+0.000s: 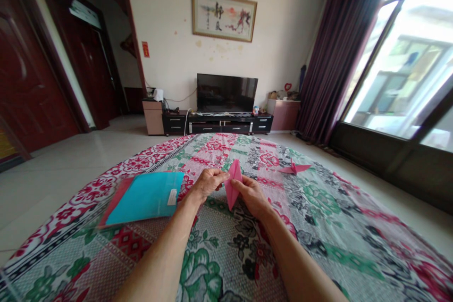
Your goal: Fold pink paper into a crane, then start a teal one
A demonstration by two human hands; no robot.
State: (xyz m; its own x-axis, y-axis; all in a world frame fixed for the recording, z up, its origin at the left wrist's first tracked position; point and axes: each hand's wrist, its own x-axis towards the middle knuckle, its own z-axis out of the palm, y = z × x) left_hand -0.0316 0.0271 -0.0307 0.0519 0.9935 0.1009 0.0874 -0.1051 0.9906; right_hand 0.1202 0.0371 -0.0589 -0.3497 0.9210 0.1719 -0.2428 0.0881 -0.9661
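Note:
A pink sheet of folded origami paper point(232, 192), long and diamond-shaped, is held upright above the table between both hands. My left hand point(209, 183) pinches its left edge between thumb and fingers. On the other side, my right hand point(252, 194) grips the right edge, thumb lying on the near face and the fingers behind it, partly hidden. Farther off to the right, a finished pink paper crane point(294, 168) rests on the cloth with its wings spread.
A patterned floral cloth point(205, 276) covers the round table. Left of my hands lies a clear packet of blue paper point(145, 198) with pink sheets beneath. Beyond the table stand a television point(227, 93) and a low black cabinet point(219, 125).

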